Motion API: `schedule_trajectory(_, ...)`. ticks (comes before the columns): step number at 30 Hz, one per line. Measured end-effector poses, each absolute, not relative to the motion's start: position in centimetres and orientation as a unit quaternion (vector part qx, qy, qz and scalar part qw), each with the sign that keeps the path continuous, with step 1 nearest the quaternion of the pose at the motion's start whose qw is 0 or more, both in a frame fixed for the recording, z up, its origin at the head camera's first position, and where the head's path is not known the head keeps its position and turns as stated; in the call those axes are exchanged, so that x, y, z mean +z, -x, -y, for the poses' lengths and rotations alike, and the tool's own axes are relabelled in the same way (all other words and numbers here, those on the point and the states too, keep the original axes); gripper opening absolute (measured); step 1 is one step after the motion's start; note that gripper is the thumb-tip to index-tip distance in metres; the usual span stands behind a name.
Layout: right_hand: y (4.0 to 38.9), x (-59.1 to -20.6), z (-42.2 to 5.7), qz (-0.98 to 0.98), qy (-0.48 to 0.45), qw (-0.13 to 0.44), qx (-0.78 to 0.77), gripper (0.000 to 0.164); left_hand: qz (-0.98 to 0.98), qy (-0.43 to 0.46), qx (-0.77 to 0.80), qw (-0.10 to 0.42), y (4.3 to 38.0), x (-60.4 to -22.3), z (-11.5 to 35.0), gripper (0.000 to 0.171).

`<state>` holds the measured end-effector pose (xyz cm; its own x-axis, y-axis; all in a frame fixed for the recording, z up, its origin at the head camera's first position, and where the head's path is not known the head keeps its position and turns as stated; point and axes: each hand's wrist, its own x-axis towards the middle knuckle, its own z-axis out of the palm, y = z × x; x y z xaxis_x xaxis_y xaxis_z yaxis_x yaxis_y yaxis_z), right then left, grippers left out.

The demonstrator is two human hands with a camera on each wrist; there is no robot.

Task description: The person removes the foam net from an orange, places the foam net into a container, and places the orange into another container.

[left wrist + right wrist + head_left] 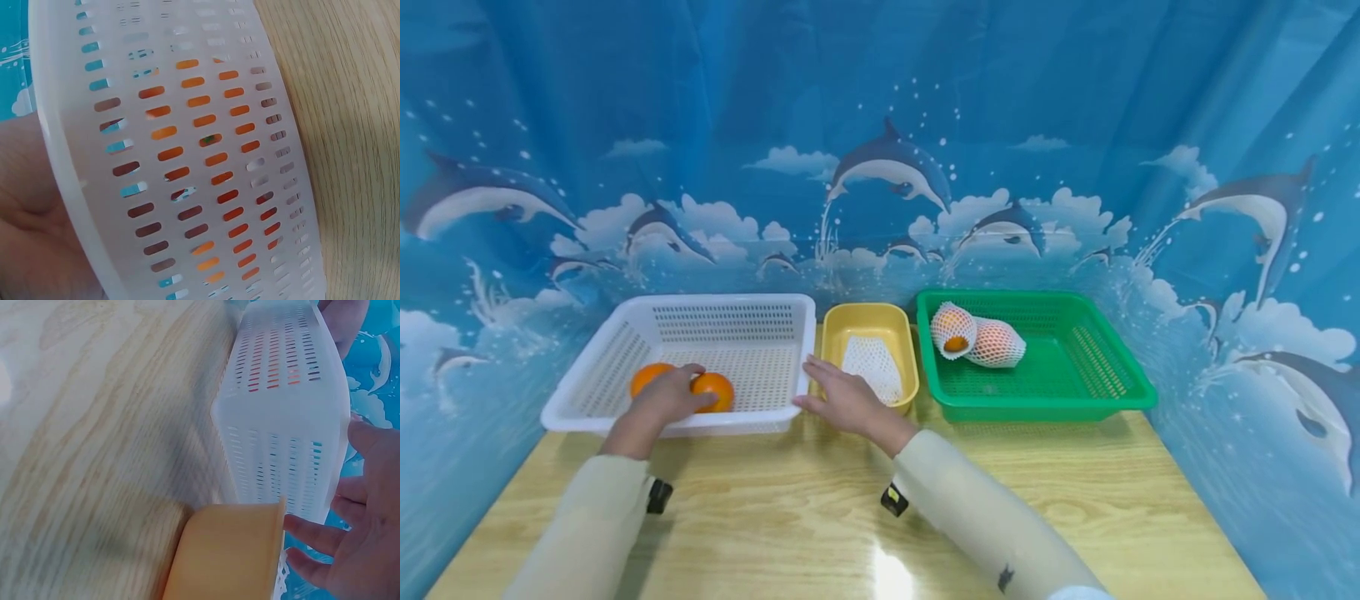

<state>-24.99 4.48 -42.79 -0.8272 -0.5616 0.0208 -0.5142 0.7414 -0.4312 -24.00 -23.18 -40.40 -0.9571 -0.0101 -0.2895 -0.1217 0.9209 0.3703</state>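
Note:
In the head view my left hand reaches over the front rim of the white basket. Its thumb and fingers lie around the left side of an orange. Another orange sits just left, partly behind that hand. Through the slots in the left wrist view, orange skin shows; the basket wall hides most of the grip. My right hand, fingers extended and spread, is at the white basket's right rim, above the yellow tray. A white foam net lies in that tray.
To the right stands a green basket holding an orange in a foam net and another netted fruit. The containers line the back of the wooden table, against a dolphin-print curtain.

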Motion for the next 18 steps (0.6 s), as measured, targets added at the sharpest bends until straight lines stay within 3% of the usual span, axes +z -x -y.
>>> schedule_trajectory(18, 24.34, -42.91, -4.60, -0.932, 0.305, 0.004, -0.197, 0.063, -0.979, 0.011, 0.180, 0.099, 23.62, -40.27, 23.05, 0.065)
